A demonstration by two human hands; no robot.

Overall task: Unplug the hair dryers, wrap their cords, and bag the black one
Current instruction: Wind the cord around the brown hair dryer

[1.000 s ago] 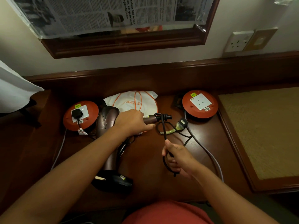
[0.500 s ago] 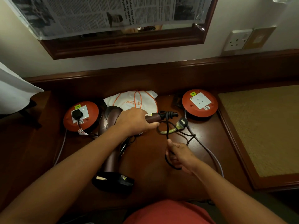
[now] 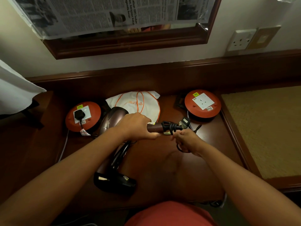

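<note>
My left hand (image 3: pixel 135 126) grips the handle of the brown hair dryer (image 3: pixel 112 119), which is held just above the desk with the handle end pointing right. Its black cord (image 3: pixel 172 127) is looped around the handle end, and my right hand (image 3: pixel 187 141) pinches the cord just below that. The cord's plug (image 3: pixel 185 121) lies loose near the right reel. The black hair dryer (image 3: pixel 114 181) lies on the desk in front of me, and its plug (image 3: pixel 79 115) sits in the left orange socket reel (image 3: pixel 94 110). A white drawstring bag (image 3: pixel 136 103) lies behind.
A second orange socket reel (image 3: pixel 216 103) with an empty socket stands at the back right. A wall socket (image 3: pixel 241 40) is above it. A raised woven mat panel (image 3: pixel 263 131) borders the desk on the right. White cloth (image 3: pixel 14 92) hangs at left, below a newspaper-covered mirror.
My right hand has risen toward the handle end, winding the cord around it. The loose loops on the desk have been drawn in. My left hand has held steady.
</note>
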